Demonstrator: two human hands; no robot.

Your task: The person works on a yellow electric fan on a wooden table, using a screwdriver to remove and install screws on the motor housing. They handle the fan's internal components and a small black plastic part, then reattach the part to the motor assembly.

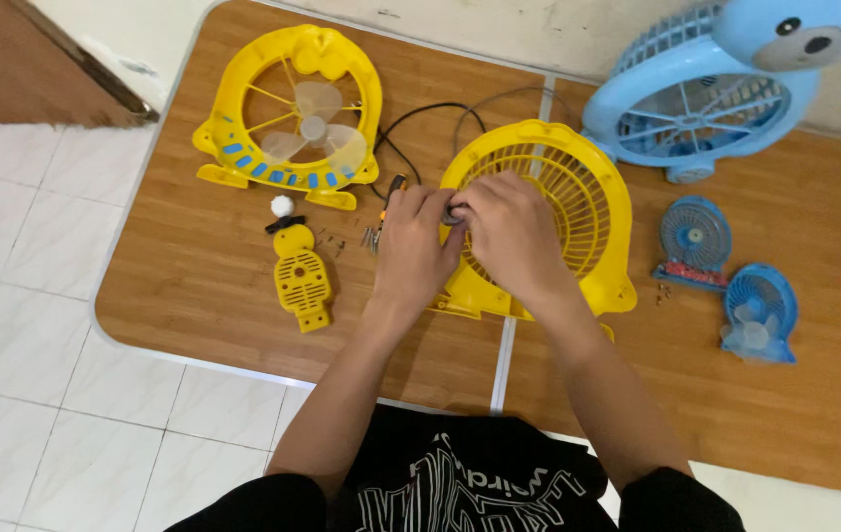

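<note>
— What have we got under our hands?

— The yellow fan grille [578, 212], lying flat near the middle of the wooden tabletop [194, 286]. Our left hand [416, 251] and right hand [509, 232] meet over its left side, fingers curled in around a small dark part [452, 217]. It is mostly hidden, so we cannot tell which hand truly grips it.

— And around us?

— The yellow fan body [292, 113] with its pale blades sits far left, a yellow back piece [300, 278] below it, loose screws [332, 241] beside that. A black cable [420, 118] loops behind the grille. A big blue fan [706, 89] stands at the far right, with two small blue fans [696, 236] nearer us.
</note>
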